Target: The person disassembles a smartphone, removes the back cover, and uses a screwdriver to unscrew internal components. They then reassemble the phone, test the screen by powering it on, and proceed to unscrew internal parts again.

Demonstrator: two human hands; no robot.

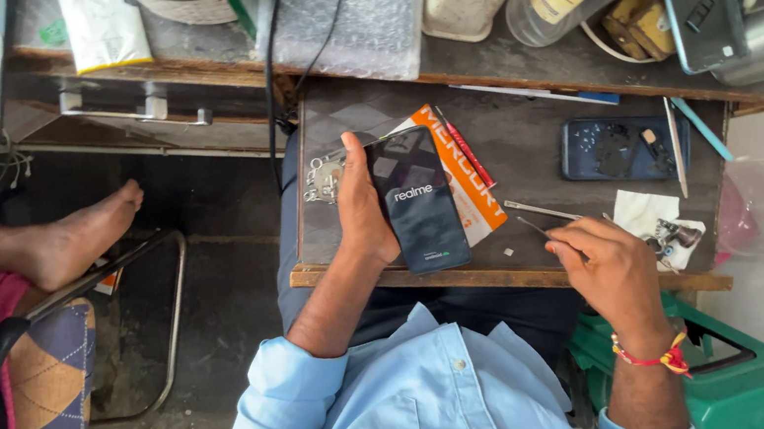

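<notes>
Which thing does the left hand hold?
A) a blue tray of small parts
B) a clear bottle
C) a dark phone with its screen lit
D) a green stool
C: the left hand wraps around the dark phone, whose screen shows a start-up logo, while the right hand pinches a thin tool beside it.

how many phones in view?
2. A dark smartphone gripped in the left hand; a blue phone back shell lying on the desk. More may be hidden under clutter.

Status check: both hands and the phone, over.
Left hand grips black smartphone, screen lit, above wooden bench. Right hand pinches thin metal tool. Dark blue phone back cover lies apart. Nothing blocking.
</notes>
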